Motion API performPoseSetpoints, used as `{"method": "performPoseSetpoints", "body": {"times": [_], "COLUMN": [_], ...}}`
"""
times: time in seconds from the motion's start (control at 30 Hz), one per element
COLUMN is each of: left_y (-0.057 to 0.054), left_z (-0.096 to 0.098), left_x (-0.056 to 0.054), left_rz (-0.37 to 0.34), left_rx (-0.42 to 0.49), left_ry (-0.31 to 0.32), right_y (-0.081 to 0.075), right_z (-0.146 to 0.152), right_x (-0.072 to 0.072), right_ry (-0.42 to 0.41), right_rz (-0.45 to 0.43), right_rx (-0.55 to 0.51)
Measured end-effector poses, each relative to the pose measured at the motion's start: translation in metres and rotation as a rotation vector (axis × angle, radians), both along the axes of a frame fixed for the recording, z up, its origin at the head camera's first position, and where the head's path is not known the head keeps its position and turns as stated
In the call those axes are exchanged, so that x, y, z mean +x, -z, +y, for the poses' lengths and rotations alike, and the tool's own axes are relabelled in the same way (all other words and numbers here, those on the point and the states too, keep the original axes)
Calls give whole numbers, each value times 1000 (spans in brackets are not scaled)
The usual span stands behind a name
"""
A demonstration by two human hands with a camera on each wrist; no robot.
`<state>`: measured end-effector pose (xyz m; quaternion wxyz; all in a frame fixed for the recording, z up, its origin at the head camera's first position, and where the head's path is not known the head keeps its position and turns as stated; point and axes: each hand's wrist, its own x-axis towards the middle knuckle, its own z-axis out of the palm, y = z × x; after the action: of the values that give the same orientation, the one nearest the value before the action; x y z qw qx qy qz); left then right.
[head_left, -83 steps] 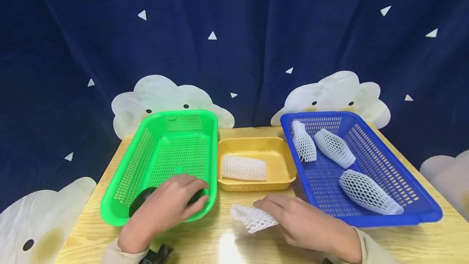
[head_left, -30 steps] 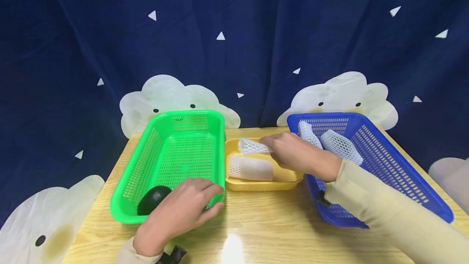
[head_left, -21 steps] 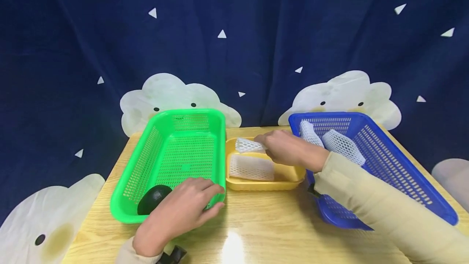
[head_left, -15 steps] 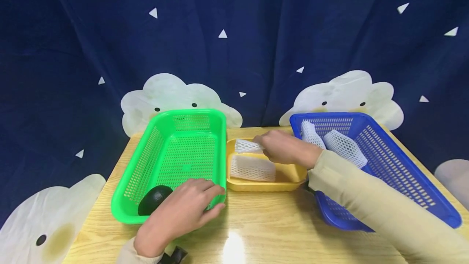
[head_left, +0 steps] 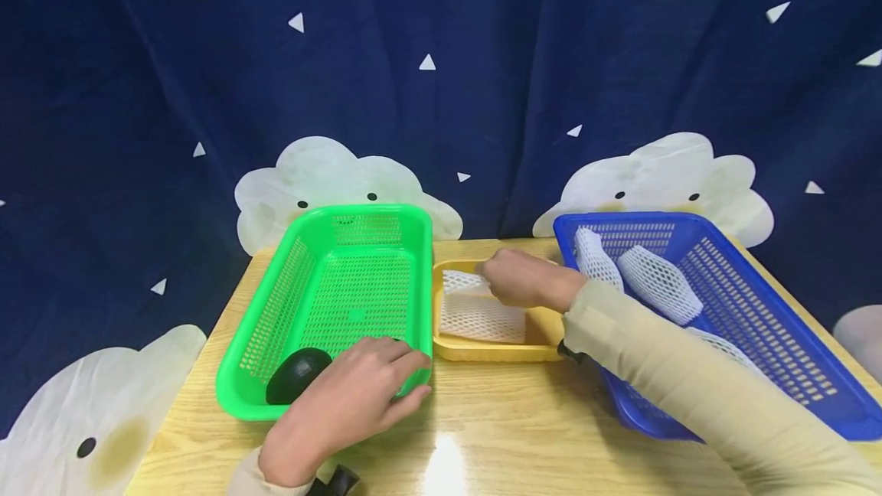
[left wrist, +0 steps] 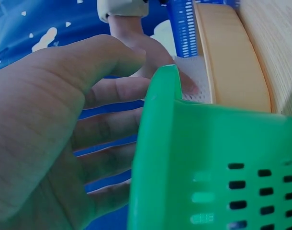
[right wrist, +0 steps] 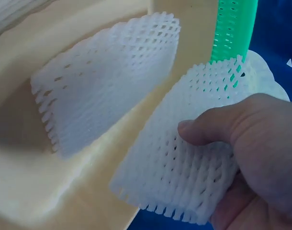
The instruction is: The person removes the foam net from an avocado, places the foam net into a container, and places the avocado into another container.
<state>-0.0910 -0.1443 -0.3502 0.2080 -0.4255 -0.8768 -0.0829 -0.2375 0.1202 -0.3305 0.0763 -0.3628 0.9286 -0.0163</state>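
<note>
My right hand pinches a white foam net sleeve, flattened, between thumb and fingers over the back of the yellow tray. A second foam net sleeve lies in that tray, just below the held one. At the near right corner of the green basket, my left hand hangs over the rim with loosely extended fingers; the left wrist view shows the fingertips hidden behind the rim. A dark, glossy, rounded thing lies in the basket's near end, partly covered by the left hand.
On the right stands a blue basket with several net-wrapped things, such as the wrapped piece at its middle; my right sleeve covers part of it. All containers sit on a wooden table before a dark blue curtain.
My right hand has carried the foam net sleeve from above the front of the table to the yellow tray, then lowered it slightly. My left hand stays at the green basket.
</note>
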Motion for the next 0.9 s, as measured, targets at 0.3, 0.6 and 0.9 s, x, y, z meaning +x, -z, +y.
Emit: {"method": "performPoseSetpoints", "body": {"times": [0.3, 0.6, 0.9], "left_y": [-1, -1, -1], "left_z": [1, 1, 1], "left_x": [0, 0, 1], "left_rz": [4, -3, 2], "left_rx": [-6, -14, -11], "left_ry": [-10, -16, -25], "right_y": [14, 29, 25], "right_z": [-3, -3, -2], "right_x": [-8, -11, -7], "right_ry": [29, 27, 67], "right_rz": [18, 13, -67], "right_rx": [31, 69, 52]}}
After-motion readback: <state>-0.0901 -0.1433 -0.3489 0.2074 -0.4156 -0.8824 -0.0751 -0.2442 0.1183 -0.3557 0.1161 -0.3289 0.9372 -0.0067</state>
